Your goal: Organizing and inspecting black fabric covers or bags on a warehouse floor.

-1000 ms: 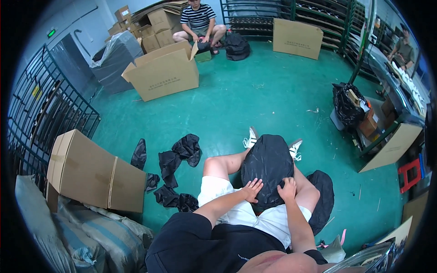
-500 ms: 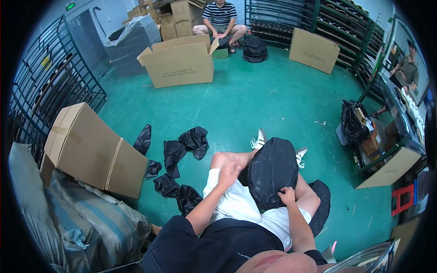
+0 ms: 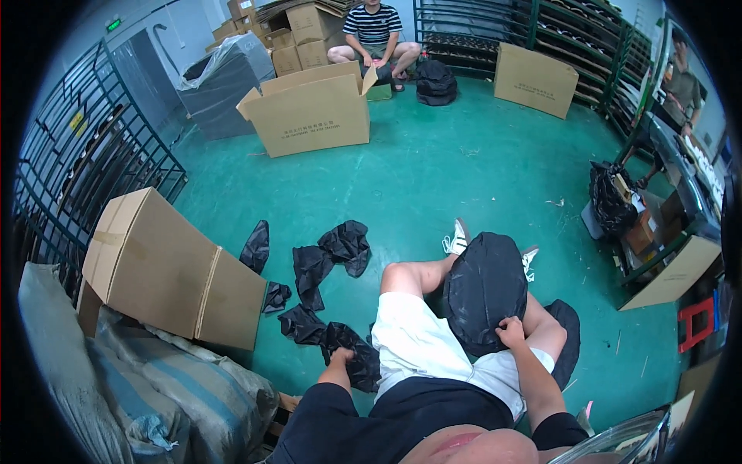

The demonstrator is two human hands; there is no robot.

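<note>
A large rounded black bag (image 3: 487,290), full and wrinkled, stands between my bare legs. My right hand (image 3: 510,332) is closed on its near lower edge, fingers curled in. My left hand (image 3: 342,356) reaches down beside my left thigh onto a crumpled black piece (image 3: 362,367) on the floor; its fingers are partly hidden, so I cannot make out whether they grip it. Further black crumpled pieces (image 3: 344,246) lie on the floor ahead of that hand. Another black rounded bag (image 3: 568,340) rests beside my right leg.
To my left are a tall cardboard box (image 3: 158,267) and grey woven sacks (image 3: 178,379). An open carton (image 3: 313,124) stands ahead, with a seated person (image 3: 373,35) behind it. Right of me are a red stool (image 3: 698,321) and a black-lined bin (image 3: 614,201).
My left hand has moved from above my left knee down and left to the black piece on the floor. My right hand stays on the bag. The view has shifted slightly.
</note>
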